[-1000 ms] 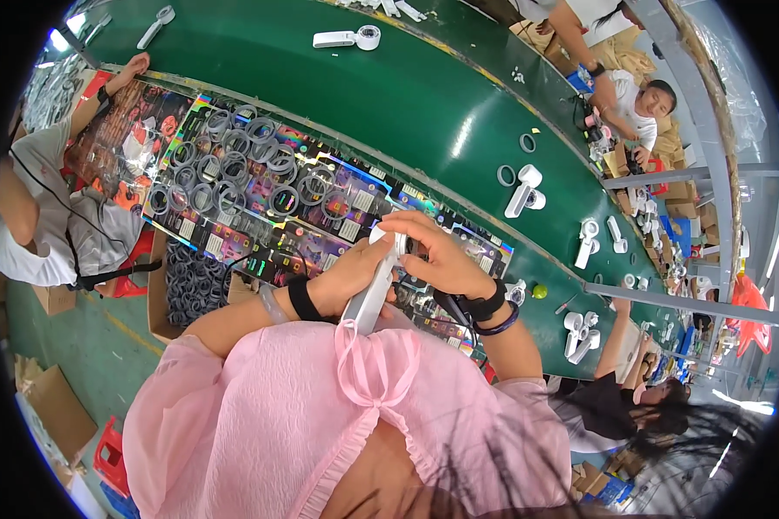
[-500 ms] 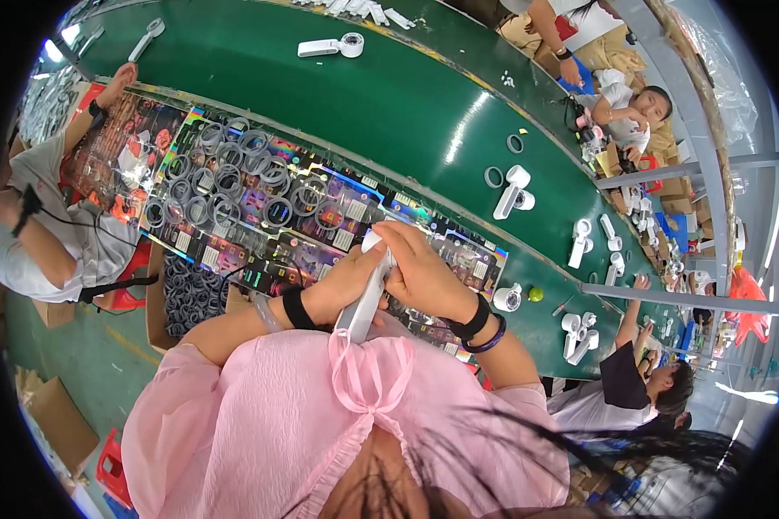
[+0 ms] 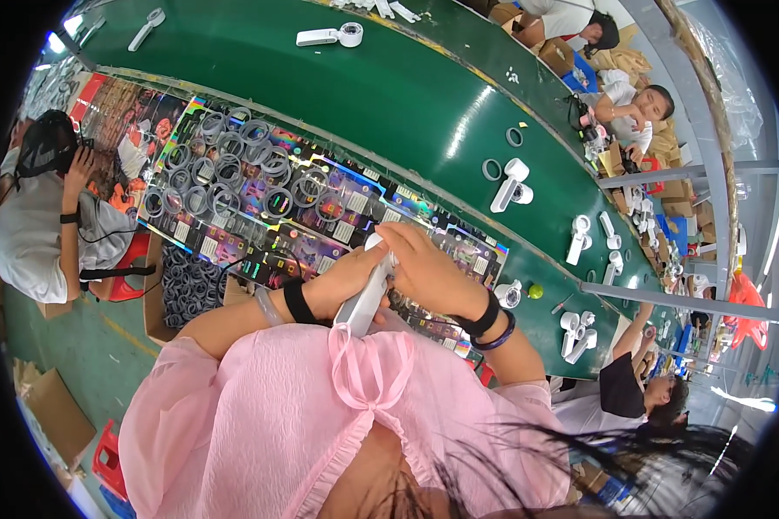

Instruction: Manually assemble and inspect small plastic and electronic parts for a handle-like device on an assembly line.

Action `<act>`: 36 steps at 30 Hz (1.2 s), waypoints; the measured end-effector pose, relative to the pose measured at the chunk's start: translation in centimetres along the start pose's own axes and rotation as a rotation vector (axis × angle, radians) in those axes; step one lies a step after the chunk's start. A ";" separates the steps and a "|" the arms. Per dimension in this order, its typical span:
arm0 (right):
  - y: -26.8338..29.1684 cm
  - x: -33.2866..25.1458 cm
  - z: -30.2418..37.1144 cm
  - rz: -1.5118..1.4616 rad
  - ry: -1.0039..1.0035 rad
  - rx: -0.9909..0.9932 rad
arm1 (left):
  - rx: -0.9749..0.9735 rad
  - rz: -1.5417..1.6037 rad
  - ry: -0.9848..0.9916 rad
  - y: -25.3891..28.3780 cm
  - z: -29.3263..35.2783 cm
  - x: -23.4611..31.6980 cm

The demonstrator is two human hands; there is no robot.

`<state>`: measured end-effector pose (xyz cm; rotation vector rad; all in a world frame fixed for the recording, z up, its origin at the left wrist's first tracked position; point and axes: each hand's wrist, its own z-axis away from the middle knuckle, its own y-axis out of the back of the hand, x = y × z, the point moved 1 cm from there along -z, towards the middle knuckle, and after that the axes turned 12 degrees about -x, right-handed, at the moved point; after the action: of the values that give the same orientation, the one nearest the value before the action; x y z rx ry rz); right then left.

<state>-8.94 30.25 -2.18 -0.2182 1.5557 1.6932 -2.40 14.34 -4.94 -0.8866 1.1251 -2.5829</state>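
In front of my chest I hold a white handheld fan, its handle slanting down toward my pink top. My left hand is wrapped round the upper part of the handle. My right hand is closed over the far end, hiding most of it. Beyond my hands, many loose grey rings lie in a cluster on flat printed sheets with shiny edges. A white fan with a round head stands to the right of my right hand.
A green conveyor belt crosses ahead, carrying several white fans and loose rings. A cardboard box of grey rings stands at the left. A co-worker sits left; others sit across and right. A metal rail runs at right.
My hands stay almost in place around the fan. The co-worker at left has drawn an arm back from the belt and bent forward. Across the belt, another person's head has come into view.
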 end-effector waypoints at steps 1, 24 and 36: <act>0.2 0.8 0.1 -0.151 0.083 -0.039 | -0.022 0.040 0.018 0.2 0.0 -0.2; 0.1 1.7 -0.8 -0.424 0.139 -0.048 | -0.002 0.053 0.017 0.5 -0.2 -0.1; 0.7 2.1 0.3 -0.462 0.157 -0.087 | -0.055 0.021 0.018 0.6 -0.8 0.2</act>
<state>-10.68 31.50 -2.89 -0.7139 1.4068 1.4013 -3.08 14.40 -5.71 -0.8597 1.2097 -2.5594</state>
